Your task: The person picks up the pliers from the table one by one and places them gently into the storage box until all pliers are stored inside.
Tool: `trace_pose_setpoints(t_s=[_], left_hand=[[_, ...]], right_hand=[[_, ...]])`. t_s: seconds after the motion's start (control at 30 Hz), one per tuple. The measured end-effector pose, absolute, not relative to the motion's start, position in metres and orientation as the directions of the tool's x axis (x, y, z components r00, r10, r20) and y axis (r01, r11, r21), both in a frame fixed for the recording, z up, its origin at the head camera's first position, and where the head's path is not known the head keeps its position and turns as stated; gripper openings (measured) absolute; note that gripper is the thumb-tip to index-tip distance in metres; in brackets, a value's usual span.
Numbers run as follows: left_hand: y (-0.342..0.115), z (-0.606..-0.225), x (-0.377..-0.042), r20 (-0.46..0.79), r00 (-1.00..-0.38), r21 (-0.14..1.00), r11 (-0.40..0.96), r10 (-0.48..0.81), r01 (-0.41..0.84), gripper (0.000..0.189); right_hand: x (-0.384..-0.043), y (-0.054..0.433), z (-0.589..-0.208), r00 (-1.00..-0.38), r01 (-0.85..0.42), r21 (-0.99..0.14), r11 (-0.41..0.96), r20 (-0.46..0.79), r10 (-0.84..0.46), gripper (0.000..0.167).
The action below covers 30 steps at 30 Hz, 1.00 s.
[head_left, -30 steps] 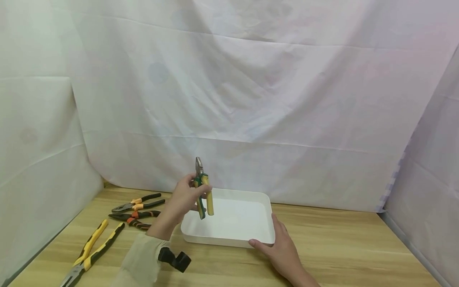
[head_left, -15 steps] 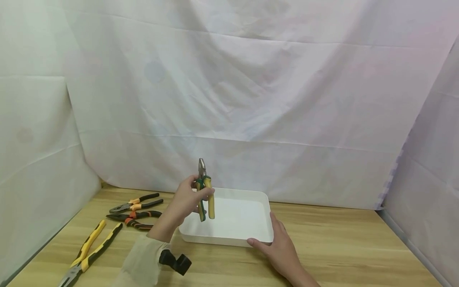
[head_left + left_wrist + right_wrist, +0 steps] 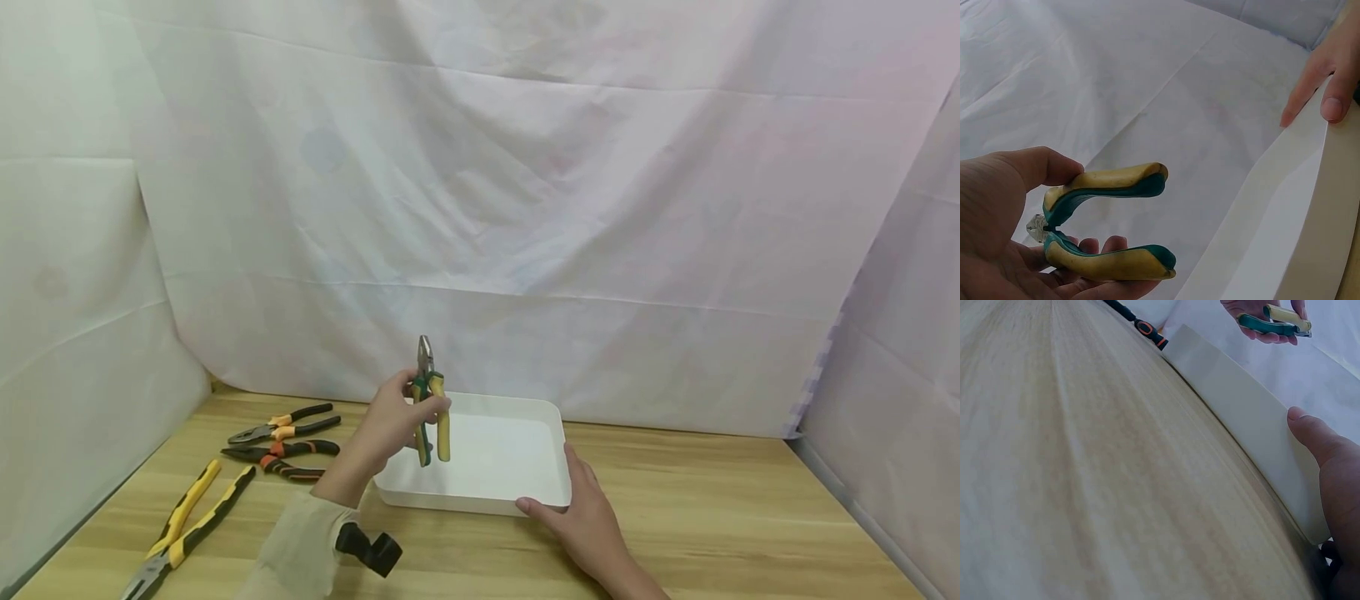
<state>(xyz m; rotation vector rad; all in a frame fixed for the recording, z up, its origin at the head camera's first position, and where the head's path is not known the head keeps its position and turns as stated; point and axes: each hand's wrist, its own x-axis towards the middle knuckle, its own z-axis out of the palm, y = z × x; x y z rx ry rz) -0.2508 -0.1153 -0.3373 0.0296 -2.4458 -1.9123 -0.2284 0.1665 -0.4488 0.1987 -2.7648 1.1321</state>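
Fingers and thumb of the left hand point(image 3: 392, 421) pinched the yellow-and-green pliers point(image 3: 437, 385), handles spread, raised near the left end of the white tray point(image 3: 498, 454) and not touching it. Seen from the head, their long axis ran nearly upright, jaws uppermost. The right hand point(image 3: 588, 517), farther from the pliers, gripped the tray's near right corner. No brand or writing was readable.
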Motion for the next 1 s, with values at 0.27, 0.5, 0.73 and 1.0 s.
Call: trace_pose_setpoints(t_s=[0.27,0.5,0.73,1.0], left_hand=[[-0.1121,-0.3379,-0.2496,0.014,-0.999,0.968,0.249,-0.039,0.004,0.054],[-0.1100,-0.3418,-0.2509,0.023,-0.999,0.965,0.260,-0.033,0.014,0.055],[-0.1086,-0.3432,-0.2515,0.026,-0.999,0.960,0.279,-0.035,0.016,0.055],[-0.1075,-0.3443,-0.2511,0.022,-0.999,0.960,0.280,-0.037,0.011,0.056]], right_hand=[[-0.2283,0.1662,-0.4486,-0.983,-0.168,-0.692,0.702,0.174,-0.064,0.119],[-0.2276,0.1659,-0.4467,-0.983,-0.167,-0.688,0.706,0.173,-0.065,0.118],[-0.2274,0.1650,-0.4453,-0.983,-0.166,-0.692,0.703,0.173,-0.062,0.118],[-0.2267,0.1656,-0.4455,-0.983,-0.166,-0.692,0.703,0.174,-0.061,0.118]])
